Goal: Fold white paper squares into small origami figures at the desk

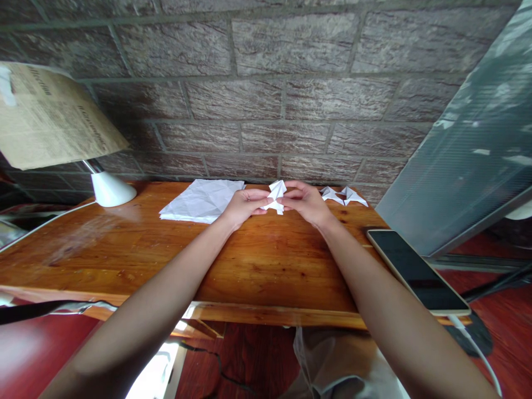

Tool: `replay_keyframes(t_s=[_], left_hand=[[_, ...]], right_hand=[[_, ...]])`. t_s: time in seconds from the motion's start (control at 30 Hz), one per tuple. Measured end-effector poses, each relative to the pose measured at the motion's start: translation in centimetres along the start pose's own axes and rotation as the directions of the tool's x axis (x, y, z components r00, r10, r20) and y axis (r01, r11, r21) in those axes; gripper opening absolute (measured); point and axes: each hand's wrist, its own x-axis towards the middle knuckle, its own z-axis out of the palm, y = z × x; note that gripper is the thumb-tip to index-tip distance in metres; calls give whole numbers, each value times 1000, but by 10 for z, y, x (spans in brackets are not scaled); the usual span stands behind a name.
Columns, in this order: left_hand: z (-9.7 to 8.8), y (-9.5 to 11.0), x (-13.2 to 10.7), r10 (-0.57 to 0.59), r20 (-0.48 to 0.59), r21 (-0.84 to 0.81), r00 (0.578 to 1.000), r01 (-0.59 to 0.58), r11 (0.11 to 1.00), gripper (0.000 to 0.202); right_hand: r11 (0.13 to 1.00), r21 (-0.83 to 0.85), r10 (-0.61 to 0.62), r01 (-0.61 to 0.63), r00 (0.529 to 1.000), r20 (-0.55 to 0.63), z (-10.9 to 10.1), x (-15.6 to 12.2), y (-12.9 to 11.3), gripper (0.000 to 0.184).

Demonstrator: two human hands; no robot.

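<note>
A small folded white paper piece, with creased pointed flaps, is held up between my two hands above the far part of the wooden table. My left hand pinches its lower left side between thumb and fingers. On the other side, my right hand grips it with the thumb near its middle and the index finger reaching behind the top. The fingers partly cover the paper's edges. Left of my left hand lies a stack of creased white paper sheets. Two folded paper pieces sit to the right of my right hand.
A lamp with a white base and a newsprint-covered shade stands at the left. A phone with a white cable lies at the right edge. Behind the table rises a stone-patterned wall; a translucent panel leans at the right.
</note>
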Motion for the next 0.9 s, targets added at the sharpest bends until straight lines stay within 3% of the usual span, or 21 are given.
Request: replay_keyframes(t_s=[0.4,0.57,0.73,0.9], left_hand=[[-1,-3,4,-75,-57,-19,996,74,997,44],[-3,-3,4,-92,-1,-27,996,92,995,43],[-1,-2,1,-11,76,24,997,9,1000,46],[0,-1,3,-12,-23,7,1000,12,1000,51]], right_hand=[[999,-39,10,-9,999,35,0,-2,-2,57],[998,-63,-19,16,999,-34,-1,1,-1,55],[996,-82,-40,34,996,-74,-1,2,0,57],[997,-7,81,-81,997,-2,-1,-1,-2,51]])
